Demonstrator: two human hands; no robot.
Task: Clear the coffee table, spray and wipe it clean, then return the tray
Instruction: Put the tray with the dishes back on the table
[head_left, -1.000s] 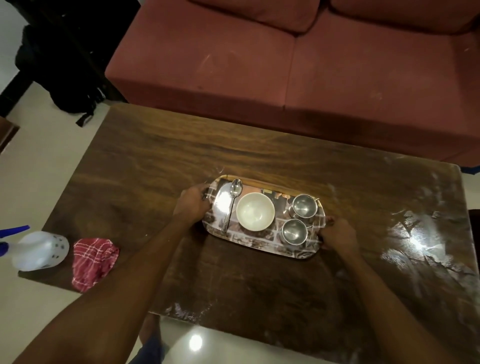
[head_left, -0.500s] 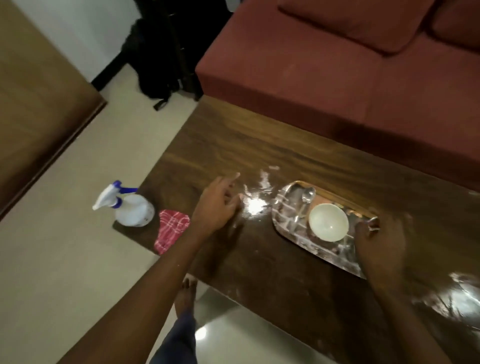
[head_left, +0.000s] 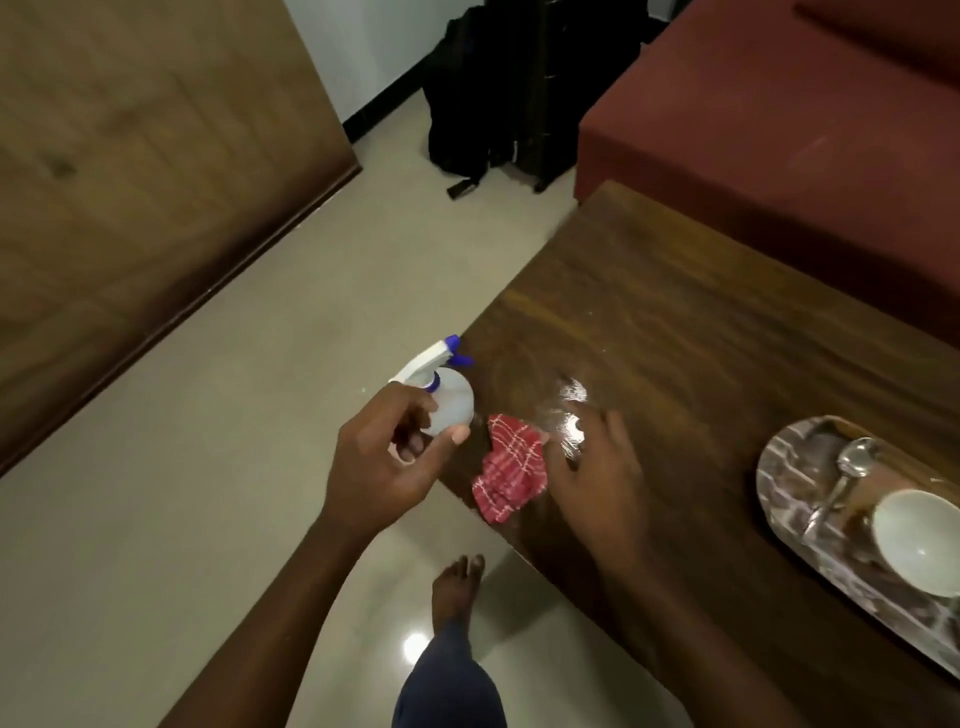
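Clearing looks undone: patterned oval tray (head_left: 769, 483) on wooden bench (head_left: 701, 338), empty left hand (head_left: 384, 462) by white spray bottle (head_left: 454, 400), flat right hand (head_left: 597, 478) beside red checked cloth (head_left: 509, 473).

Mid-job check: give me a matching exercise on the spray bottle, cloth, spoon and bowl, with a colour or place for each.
Things: 1 spray bottle; 2 cloth; 3 spoon; 4 bowl.
Descriptions: A metal, lying on the tray; B white with a blue nozzle, at the coffee table corner; C red checked, crumpled beside the right hand; D white, round, on the tray.
Pairs: 1-B, 2-C, 3-A, 4-D.
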